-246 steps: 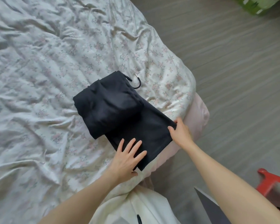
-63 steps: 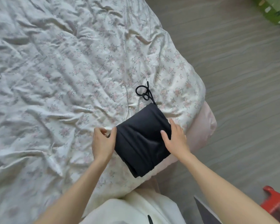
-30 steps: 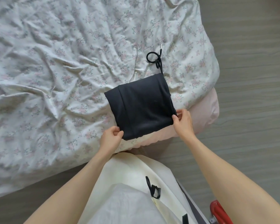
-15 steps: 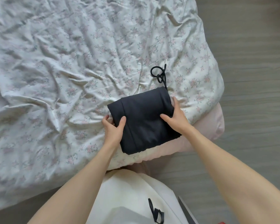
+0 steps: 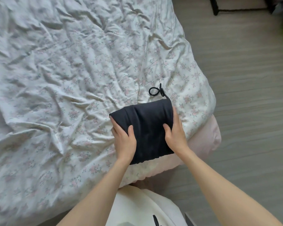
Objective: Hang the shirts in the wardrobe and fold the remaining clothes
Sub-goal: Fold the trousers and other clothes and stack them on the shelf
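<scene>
Bare fingers wrap both sides of the folded black cloth bundle [image 5: 145, 128]. The left hand [image 5: 123, 139] grips its left edge, thumb on top. The right hand [image 5: 175, 132] grips its right edge, thumb on top too. The bundle lies near the right corner of the bed with the crinkly white flowered sheet [image 5: 72, 79]. A black cord with a loop [image 5: 156, 91] pokes out on its far side. Grey wood floor [image 5: 252, 111] is on the right.

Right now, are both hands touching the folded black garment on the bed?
Touching. The head view shows the left hand and the right hand gripping the folded black garment from either side, thumbs on top.
</scene>
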A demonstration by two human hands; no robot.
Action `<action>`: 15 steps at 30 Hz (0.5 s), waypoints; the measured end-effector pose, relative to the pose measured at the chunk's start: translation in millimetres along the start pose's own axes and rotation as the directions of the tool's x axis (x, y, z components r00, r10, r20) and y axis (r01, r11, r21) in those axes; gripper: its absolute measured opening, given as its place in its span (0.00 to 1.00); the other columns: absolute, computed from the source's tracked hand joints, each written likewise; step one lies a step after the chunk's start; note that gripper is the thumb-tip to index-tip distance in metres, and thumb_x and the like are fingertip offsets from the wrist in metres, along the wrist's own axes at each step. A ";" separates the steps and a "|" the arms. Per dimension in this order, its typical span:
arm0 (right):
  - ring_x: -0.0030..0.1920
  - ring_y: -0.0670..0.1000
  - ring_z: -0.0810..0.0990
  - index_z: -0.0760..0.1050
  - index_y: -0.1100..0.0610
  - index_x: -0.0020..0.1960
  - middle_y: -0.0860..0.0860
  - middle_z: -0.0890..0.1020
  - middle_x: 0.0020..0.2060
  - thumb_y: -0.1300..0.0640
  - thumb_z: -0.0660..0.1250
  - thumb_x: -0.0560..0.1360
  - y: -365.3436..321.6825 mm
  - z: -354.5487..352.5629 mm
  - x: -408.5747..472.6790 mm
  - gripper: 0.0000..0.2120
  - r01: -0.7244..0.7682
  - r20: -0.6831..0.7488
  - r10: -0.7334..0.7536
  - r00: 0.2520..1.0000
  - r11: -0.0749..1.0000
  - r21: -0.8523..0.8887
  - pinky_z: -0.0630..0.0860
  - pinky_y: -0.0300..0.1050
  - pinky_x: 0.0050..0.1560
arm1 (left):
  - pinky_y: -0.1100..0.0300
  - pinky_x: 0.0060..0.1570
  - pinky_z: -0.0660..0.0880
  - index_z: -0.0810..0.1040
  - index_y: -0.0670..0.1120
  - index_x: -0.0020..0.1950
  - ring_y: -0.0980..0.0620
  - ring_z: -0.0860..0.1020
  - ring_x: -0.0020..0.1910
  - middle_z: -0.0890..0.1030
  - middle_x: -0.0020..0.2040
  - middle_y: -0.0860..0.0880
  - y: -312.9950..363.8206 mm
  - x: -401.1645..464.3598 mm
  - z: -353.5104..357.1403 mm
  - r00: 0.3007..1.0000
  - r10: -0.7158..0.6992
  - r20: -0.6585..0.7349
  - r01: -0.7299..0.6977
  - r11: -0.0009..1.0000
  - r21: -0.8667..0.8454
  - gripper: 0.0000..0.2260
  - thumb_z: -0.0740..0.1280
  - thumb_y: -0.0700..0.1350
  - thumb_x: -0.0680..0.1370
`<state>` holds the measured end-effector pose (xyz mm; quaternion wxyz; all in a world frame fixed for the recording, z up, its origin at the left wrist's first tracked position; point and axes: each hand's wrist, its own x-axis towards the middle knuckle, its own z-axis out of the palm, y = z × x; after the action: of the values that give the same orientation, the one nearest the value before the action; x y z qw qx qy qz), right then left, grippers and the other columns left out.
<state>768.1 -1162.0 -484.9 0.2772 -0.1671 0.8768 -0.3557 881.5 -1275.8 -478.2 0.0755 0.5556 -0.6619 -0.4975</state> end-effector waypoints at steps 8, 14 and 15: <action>0.59 0.22 0.52 0.39 0.35 0.72 0.41 0.59 0.66 0.58 0.57 0.80 -70.0 -50.8 -42.2 0.35 0.075 -0.317 -0.047 0.947 0.994 0.076 0.54 0.35 0.65 | 0.62 0.56 0.61 0.37 0.58 0.75 0.57 0.62 0.62 0.59 0.72 0.44 89.2 -3.0 -42.8 0.889 0.449 0.091 -0.445 0.893 -0.060 0.35 0.60 0.46 0.80; 0.68 0.43 0.62 0.48 0.42 0.75 0.48 0.63 0.70 0.55 0.59 0.79 -99.0 -80.4 -148.4 0.31 -0.041 -0.674 0.098 0.733 0.994 0.101 0.59 0.39 0.67 | 0.61 0.53 0.64 0.48 0.62 0.74 0.60 0.66 0.53 0.64 0.63 0.49 133.5 -58.8 -63.5 0.669 0.646 0.367 -0.617 0.759 -0.209 0.30 0.61 0.46 0.79; 0.66 0.41 0.63 0.48 0.41 0.75 0.48 0.63 0.70 0.54 0.59 0.79 -98.2 -82.8 -169.3 0.30 -0.057 -0.707 0.125 0.696 0.991 0.119 0.60 0.38 0.65 | 0.62 0.53 0.64 0.50 0.60 0.74 0.62 0.65 0.52 0.65 0.64 0.49 136.2 -71.7 -64.1 0.624 0.673 0.398 -0.644 0.731 -0.227 0.29 0.62 0.47 0.79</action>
<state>861.2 -1102.9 -303.2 -0.0591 0.0394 0.9064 -0.4163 860.1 -1269.8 -313.0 0.1127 0.1397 -0.8014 -0.5706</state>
